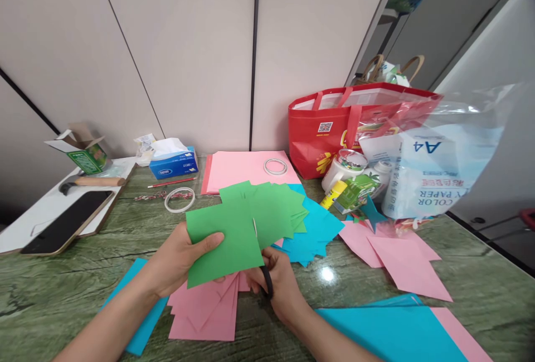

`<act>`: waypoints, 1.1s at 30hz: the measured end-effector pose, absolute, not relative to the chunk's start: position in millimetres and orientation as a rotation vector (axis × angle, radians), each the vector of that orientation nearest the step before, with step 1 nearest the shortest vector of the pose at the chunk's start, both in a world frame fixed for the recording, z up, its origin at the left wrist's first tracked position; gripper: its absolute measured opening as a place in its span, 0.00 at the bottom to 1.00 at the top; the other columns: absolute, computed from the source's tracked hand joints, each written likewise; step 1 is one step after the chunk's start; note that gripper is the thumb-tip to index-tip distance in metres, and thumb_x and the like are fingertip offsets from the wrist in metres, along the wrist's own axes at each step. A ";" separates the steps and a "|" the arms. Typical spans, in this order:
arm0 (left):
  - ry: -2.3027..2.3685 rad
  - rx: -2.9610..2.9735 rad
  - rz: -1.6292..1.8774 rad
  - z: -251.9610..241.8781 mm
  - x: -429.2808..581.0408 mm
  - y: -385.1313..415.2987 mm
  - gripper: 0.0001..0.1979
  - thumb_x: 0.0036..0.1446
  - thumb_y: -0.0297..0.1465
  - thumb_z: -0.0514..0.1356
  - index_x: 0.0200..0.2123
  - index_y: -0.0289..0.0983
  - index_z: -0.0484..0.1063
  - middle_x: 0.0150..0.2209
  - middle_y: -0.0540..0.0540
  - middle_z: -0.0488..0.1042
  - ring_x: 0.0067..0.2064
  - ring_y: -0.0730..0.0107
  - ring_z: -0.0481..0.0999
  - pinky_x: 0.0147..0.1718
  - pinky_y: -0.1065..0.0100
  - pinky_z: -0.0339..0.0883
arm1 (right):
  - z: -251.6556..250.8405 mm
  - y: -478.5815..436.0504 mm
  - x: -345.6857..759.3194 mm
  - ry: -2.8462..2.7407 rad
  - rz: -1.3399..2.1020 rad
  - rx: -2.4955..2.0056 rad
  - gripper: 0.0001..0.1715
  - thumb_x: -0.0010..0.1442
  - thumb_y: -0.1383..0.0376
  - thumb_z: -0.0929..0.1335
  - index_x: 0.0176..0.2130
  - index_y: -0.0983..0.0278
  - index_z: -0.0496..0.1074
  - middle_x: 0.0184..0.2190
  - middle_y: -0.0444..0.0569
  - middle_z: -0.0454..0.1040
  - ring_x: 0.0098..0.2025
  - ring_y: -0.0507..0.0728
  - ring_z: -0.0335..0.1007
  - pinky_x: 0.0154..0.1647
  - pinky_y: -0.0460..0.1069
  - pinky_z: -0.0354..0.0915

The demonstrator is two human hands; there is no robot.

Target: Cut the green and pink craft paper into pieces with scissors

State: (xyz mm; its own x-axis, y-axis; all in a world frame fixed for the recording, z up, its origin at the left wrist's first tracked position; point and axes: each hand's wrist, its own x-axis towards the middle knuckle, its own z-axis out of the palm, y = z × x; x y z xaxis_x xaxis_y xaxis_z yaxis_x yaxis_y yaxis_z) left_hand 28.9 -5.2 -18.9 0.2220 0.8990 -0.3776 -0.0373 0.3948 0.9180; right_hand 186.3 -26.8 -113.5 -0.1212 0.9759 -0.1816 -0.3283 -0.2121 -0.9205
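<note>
My left hand pinches a green paper sheet by its left edge, thumb on top. Fingers of my right hand are wrapped round the black handles of a pair of scissors. One blade shows at the sheet's right part; the rest is hidden by paper. Just behind lie more green pieces, fanned over blue pieces. Pink pieces rest below the held sheet, between my hands.
A red bag, a plastic paper pack and a glue stick stand at the back right. Pink sheets and blue sheets lie right. Tape rolls, a tissue box and a phone lie left.
</note>
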 end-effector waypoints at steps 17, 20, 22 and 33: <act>1.116 0.916 0.844 -23.0 28.7 -5.4 0.19 0.46 0.34 0.65 0.43 0.37 0.72 0.41 0.42 0.78 0.39 0.57 0.77 0.37 0.62 0.72 | -106.3 -27.0 188.1 -0.958 1.682 -0.936 0.17 0.38 0.61 0.74 0.22 0.65 0.63 0.11 0.38 0.65 0.14 0.47 0.58 0.15 0.42 0.53; 1.166 0.912 1.032 -24.2 29.9 -3.1 0.20 0.46 0.36 0.64 0.44 0.37 0.71 0.43 0.43 0.77 0.42 0.56 0.76 0.38 0.62 0.71 | -101.7 -28.4 190.4 -1.013 1.773 -0.786 0.19 0.42 0.59 0.74 0.30 0.67 0.67 0.18 0.42 0.71 0.21 0.49 0.65 0.24 0.44 0.61; 1.220 0.934 1.271 -25.4 30.7 -1.7 0.22 0.47 0.38 0.63 0.46 0.38 0.69 0.46 0.44 0.76 0.46 0.57 0.74 0.40 0.64 0.70 | -100.1 -29.6 191.0 -1.012 1.806 -0.696 0.20 0.44 0.59 0.74 0.34 0.67 0.67 0.23 0.44 0.72 0.25 0.51 0.67 0.30 0.47 0.63; 1.079 1.519 0.824 -39.0 45.3 -28.7 0.20 0.55 0.42 0.52 0.46 0.39 0.73 0.42 0.43 0.78 0.53 0.55 0.66 0.53 0.58 0.57 | -105.8 -26.0 190.7 -0.814 1.613 -0.675 0.19 0.46 0.64 0.73 0.39 0.62 0.68 0.28 0.43 0.71 0.29 0.53 0.66 0.30 0.46 0.62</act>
State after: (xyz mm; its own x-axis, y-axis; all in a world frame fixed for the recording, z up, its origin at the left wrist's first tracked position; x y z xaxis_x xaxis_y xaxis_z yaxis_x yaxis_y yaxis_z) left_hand 45.3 -28.7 -39.0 0.3557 0.9339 -0.0359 0.2113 -0.0429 0.9765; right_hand 190.7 -26.0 -105.8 -0.1854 0.9827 0.0005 -0.5838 -0.1097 -0.8044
